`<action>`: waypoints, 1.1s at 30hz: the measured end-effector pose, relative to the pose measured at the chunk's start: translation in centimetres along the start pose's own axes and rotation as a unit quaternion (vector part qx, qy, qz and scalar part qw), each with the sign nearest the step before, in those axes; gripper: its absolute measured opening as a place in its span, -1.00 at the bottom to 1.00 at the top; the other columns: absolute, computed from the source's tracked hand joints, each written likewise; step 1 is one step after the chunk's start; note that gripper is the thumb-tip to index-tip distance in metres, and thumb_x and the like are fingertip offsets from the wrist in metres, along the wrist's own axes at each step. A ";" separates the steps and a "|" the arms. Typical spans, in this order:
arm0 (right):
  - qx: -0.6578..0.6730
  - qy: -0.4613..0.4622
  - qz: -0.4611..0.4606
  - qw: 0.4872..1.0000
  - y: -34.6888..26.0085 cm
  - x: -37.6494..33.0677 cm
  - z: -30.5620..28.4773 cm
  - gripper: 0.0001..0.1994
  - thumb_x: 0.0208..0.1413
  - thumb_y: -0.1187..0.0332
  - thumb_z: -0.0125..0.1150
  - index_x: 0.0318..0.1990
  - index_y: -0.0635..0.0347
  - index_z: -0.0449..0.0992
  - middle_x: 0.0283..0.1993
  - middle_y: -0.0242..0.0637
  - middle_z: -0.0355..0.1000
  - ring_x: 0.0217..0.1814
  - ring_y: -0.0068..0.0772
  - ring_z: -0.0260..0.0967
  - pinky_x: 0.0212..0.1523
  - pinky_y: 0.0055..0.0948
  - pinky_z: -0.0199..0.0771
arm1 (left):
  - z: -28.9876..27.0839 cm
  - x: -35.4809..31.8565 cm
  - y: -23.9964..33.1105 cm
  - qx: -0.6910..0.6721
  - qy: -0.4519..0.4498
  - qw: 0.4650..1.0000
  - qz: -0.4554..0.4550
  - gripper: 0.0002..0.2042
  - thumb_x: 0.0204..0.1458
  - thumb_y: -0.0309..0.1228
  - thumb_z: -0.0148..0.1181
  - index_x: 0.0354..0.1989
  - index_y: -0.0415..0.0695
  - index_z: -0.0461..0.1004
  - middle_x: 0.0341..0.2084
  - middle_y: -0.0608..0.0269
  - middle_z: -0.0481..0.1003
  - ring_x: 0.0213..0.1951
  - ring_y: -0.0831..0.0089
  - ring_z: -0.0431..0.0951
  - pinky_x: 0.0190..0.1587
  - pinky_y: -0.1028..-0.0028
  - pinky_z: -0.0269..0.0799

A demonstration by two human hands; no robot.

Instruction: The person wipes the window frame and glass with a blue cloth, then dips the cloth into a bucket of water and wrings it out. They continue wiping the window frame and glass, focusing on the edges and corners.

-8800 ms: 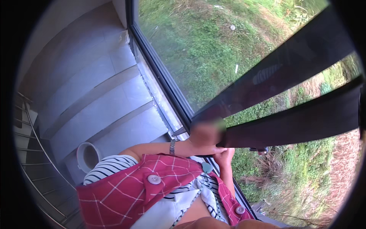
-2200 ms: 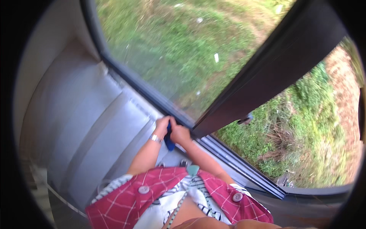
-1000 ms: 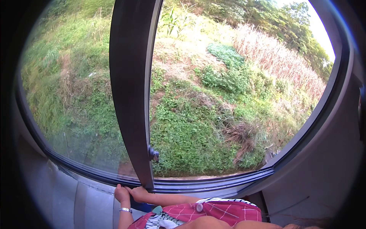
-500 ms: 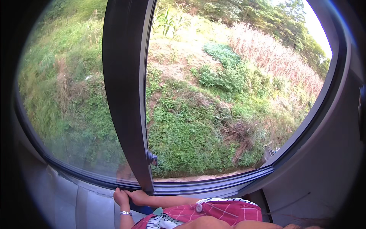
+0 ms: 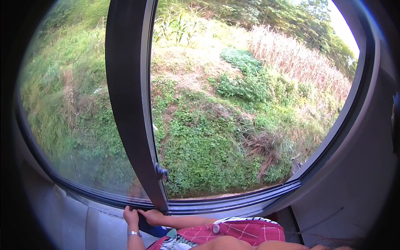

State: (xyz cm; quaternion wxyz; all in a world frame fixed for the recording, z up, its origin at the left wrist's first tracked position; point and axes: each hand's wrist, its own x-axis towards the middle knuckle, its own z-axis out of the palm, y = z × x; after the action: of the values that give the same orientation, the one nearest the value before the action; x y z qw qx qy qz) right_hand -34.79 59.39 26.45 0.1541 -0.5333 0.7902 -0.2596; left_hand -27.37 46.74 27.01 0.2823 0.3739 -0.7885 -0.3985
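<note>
Hands at the foot of a window. The left hand (image 5: 131, 216) and right hand (image 5: 153, 217) lie close together, fingertips nearly meeting, beside the lower rail (image 5: 95, 195) and left of the base of the dark upright frame (image 5: 129, 100). A blue cloth (image 5: 153, 230) shows just below and between them, partly hidden by the right hand; whether either hand is clamped on it cannot be told. The cloth is judged light, soft and limp, without risk of breakage; it would be best held bunched near its upper edge, with both hands, since a single loose corner would sag. The rail, by contrast, appears rigid and smooth, and the glass pane (image 5: 75, 125) above it fragile, so pressure belongs on the rail rather than the glass.
</note>
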 end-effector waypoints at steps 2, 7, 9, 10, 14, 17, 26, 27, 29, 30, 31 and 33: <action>-0.016 -0.002 0.001 1.000 -0.1 -0.1 -0.2 -0.32 -0.06 0.47 -0.05 0.33 -0.01 0.06 -0.47 -0.04 0.45 -0.44 0.05 0.44 -0.43 -0.03 0.38 | 1.1 0.2 -1.4 0.010 0.033 0.999 -0.026 -0.89 -0.19 -0.59 0.14 -0.43 -0.32 0.45 -0.45 -0.07 0.53 -0.36 0.02 0.53 -0.23 0.21 0.41; -0.047 -0.042 -0.004 0.998 -2.8 0.0 -1.9 -0.39 -0.02 0.41 -0.02 0.29 0.12 0.12 -0.47 -0.09 0.47 -0.50 -0.04 0.43 -0.50 -0.07 0.37 | 3.2 -0.1 -6.8 -0.139 0.154 0.961 -0.183 -0.82 -0.10 -0.53 0.18 -0.34 -0.31 0.36 -0.37 0.00 0.48 -0.32 0.16 0.49 -0.22 0.26 0.42; -0.055 -0.002 -0.045 0.997 -1.0 -0.4 -1.1 -0.43 -0.02 0.39 -0.03 0.23 0.24 0.18 -0.53 -0.10 0.45 -0.59 -0.08 0.38 -0.58 -0.09 0.30 | 3.7 -0.6 -5.9 -0.306 0.133 0.896 -0.293 -0.77 -0.06 -0.48 0.20 -0.30 -0.30 0.31 -0.34 0.03 0.44 -0.29 0.20 0.47 -0.22 0.26 0.42; -0.060 0.019 -0.067 0.996 0.0 -0.6 -0.6 -0.45 -0.01 0.39 -0.04 0.21 0.31 0.20 -0.56 -0.11 0.44 -0.63 -0.10 0.36 -0.62 -0.10 0.27 | 3.5 -1.2 -5.5 -0.327 0.107 0.885 -0.315 -0.68 0.01 -0.33 0.17 -0.20 -0.33 0.31 -0.29 0.00 0.41 -0.24 0.19 0.46 -0.21 0.25 0.43; -0.081 0.017 -0.082 0.993 0.5 -0.6 -0.6 -0.43 -0.02 0.39 -0.03 0.22 0.32 0.17 -0.59 -0.11 0.43 -0.67 -0.13 0.35 -0.67 -0.11 0.25 | 2.5 -2.2 -5.5 -0.373 0.082 0.849 -0.367 -0.50 0.10 -0.12 0.03 0.01 -0.36 0.29 -0.16 -0.11 0.39 -0.18 0.14 0.46 -0.17 0.23 0.45; -0.099 -0.050 -0.048 0.993 -2.9 -0.7 -2.7 -0.32 -0.05 0.43 0.01 0.33 0.14 0.03 -0.54 -0.10 0.43 -0.60 -0.10 0.40 -0.61 -0.11 0.33 | 1.6 -2.7 -10.6 -0.431 0.039 0.800 -0.415 -0.46 0.14 -0.04 -0.03 0.05 -0.34 0.29 -0.07 -0.13 0.39 -0.11 0.10 0.46 -0.06 0.20 0.41; -0.111 -0.052 -0.022 0.992 -1.4 -0.9 -2.7 -0.24 -0.06 0.35 0.08 0.36 0.12 -0.03 -0.54 -0.11 0.44 -0.58 -0.07 0.41 -0.58 -0.09 0.35 | 3.2 -5.0 -5.6 -0.616 -0.231 0.694 -0.291 -0.39 0.19 0.09 -0.20 0.19 -0.19 0.26 0.06 0.15 0.41 0.10 0.20 0.38 0.17 0.23 0.22; -0.115 -0.050 -0.023 0.992 -1.1 -0.9 -2.8 -0.24 -0.07 0.34 0.09 0.36 0.12 -0.03 -0.54 -0.11 0.44 -0.57 -0.07 0.40 -0.58 -0.09 0.35 | 2.6 -4.9 -5.2 -0.591 -0.219 0.728 -0.270 -0.44 0.18 0.04 -0.16 0.13 -0.19 0.29 0.01 0.15 0.42 0.06 0.23 0.40 0.14 0.25 0.25; -0.109 -0.054 -0.021 0.992 -1.6 -0.9 -2.3 -0.23 -0.07 0.32 0.10 0.36 0.12 -0.03 -0.55 -0.11 0.44 -0.57 -0.07 0.40 -0.58 -0.08 0.35 | 1.5 -4.8 -4.7 -0.537 -0.190 0.790 -0.226 -0.55 0.17 -0.05 -0.09 0.02 -0.19 0.35 -0.08 0.15 0.45 -0.02 0.27 0.43 0.06 0.28 0.30; -0.109 -0.058 -0.022 0.992 -1.4 -0.9 -2.2 -0.22 -0.07 0.31 0.11 0.36 0.13 -0.03 -0.55 -0.11 0.44 -0.57 -0.06 0.40 -0.58 -0.08 0.35 | 1.0 -4.6 -4.7 -0.508 -0.174 0.818 -0.204 -0.60 0.16 -0.09 -0.05 -0.04 -0.18 0.38 -0.13 0.15 0.46 -0.07 0.30 0.44 0.03 0.30 0.32; -0.099 -0.052 -0.016 0.994 -1.4 -0.8 -2.1 -0.23 -0.06 0.32 0.10 0.36 0.12 -0.03 -0.54 -0.10 0.44 -0.57 -0.05 0.41 -0.56 -0.07 0.35 | 0.7 -4.4 -4.5 -0.478 -0.159 0.845 -0.182 -0.65 0.16 -0.14 -0.01 -0.10 -0.18 0.41 -0.17 0.15 0.47 -0.11 0.32 0.46 -0.01 0.32 0.35; -0.078 -0.043 -0.012 0.996 -1.9 -0.6 -1.9 -0.25 -0.05 0.32 0.07 0.36 0.11 -0.02 -0.53 -0.10 0.45 -0.55 -0.02 0.41 -0.54 -0.06 0.36 | 0.2 -3.7 -5.1 -0.417 -0.115 0.884 -0.179 -0.77 0.12 -0.26 0.07 -0.21 -0.18 0.42 -0.26 0.16 0.48 -0.20 0.38 0.47 -0.09 0.35 0.38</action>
State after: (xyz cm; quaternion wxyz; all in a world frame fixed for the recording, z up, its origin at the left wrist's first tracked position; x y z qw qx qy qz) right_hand -34.11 59.83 29.13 0.1431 -0.5640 0.7940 -0.1761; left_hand -23.59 47.75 22.08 0.2437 0.3080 -0.4957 -0.7746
